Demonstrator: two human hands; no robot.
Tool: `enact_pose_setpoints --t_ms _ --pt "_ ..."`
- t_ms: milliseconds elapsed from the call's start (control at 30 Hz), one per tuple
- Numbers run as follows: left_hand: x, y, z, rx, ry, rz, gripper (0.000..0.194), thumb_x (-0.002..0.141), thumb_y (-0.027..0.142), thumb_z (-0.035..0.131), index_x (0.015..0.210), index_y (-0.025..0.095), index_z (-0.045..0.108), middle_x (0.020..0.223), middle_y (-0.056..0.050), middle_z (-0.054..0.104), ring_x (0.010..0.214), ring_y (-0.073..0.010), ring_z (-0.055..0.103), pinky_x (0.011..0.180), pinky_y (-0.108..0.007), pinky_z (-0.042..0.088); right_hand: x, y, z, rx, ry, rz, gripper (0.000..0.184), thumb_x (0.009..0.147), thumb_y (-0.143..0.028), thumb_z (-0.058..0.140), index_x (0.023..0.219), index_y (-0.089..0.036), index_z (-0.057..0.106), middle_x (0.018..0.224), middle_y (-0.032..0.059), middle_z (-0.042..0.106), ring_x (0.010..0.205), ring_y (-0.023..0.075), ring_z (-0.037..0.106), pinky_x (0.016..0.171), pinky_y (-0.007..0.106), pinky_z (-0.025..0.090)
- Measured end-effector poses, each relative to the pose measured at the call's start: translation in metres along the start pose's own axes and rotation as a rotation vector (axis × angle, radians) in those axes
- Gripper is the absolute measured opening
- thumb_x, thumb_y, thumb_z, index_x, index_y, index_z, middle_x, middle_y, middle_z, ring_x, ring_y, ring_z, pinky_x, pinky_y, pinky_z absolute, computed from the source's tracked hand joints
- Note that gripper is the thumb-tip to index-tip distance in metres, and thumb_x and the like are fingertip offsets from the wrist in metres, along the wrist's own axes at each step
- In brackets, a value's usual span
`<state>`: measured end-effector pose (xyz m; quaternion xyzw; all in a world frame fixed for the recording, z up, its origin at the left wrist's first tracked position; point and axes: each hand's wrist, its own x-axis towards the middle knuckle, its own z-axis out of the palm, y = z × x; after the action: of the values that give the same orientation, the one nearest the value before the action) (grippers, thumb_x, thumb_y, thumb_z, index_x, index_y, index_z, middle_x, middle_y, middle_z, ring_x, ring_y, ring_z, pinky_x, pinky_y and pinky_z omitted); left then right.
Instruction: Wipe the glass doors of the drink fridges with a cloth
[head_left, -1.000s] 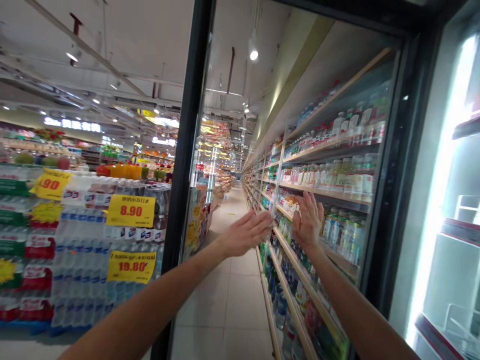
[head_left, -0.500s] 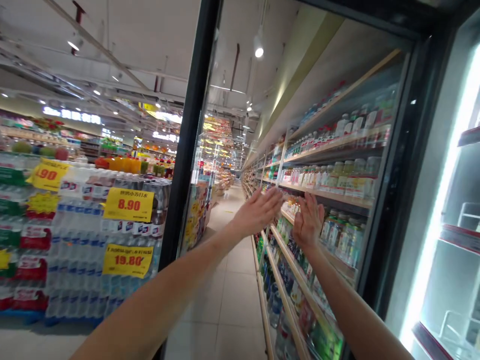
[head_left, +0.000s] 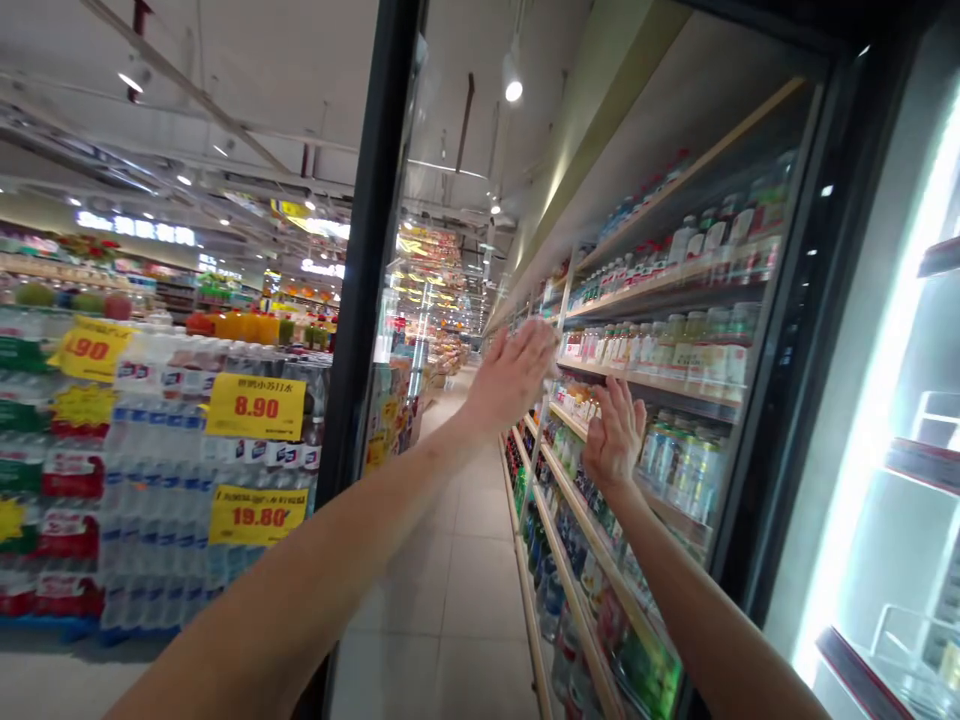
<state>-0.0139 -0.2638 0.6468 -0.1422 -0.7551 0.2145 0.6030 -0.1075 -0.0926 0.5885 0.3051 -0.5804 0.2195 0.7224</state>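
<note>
Both my arms reach out to a glass door [head_left: 450, 590] set in a black frame [head_left: 370, 230]. My left hand [head_left: 514, 372] lies against the pane with its fingers stretched out, slightly blurred. A faint whitish patch shows by its fingertips; I cannot tell whether it is a cloth or a smear. Lower and to the right, my right hand [head_left: 616, 432] is at the glass, fingers spread and bent a little, and nothing shows in it. Beyond the pane, wooden shelves [head_left: 652, 380] carry rows of drink bottles [head_left: 686, 345].
At the right stands a lit cooler with shelf edges [head_left: 926, 465] and wire racks [head_left: 896, 625]. On the left are stacked water bottle packs [head_left: 154, 510] with yellow price signs [head_left: 256, 406]. A tiled aisle floor [head_left: 480, 560] runs away behind the glass.
My left hand has moved up and slightly left on the pane, its fingers tilting more upward. My right hand has hardly moved. The view has shifted slightly.
</note>
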Motion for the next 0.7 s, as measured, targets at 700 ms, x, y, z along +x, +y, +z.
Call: enact_pose_setpoints --t_ms 700 --pt "-0.055 -0.059 -0.018 0.065 0.157 -0.172 0.044 0.086 0.024 0.041 0.13 0.018 0.039 0.14 -0.009 0.036 0.135 -0.022 0.021 0.11 -0.045 0.018 0.001 -0.002 -0.001 -0.002 -0.017 0.018 0.039 0.084 -0.021 0.037 0.121 -0.02 0.049 0.131 0.0108 0.049 0.129 0.0211 0.036 0.105 0.046 0.024"
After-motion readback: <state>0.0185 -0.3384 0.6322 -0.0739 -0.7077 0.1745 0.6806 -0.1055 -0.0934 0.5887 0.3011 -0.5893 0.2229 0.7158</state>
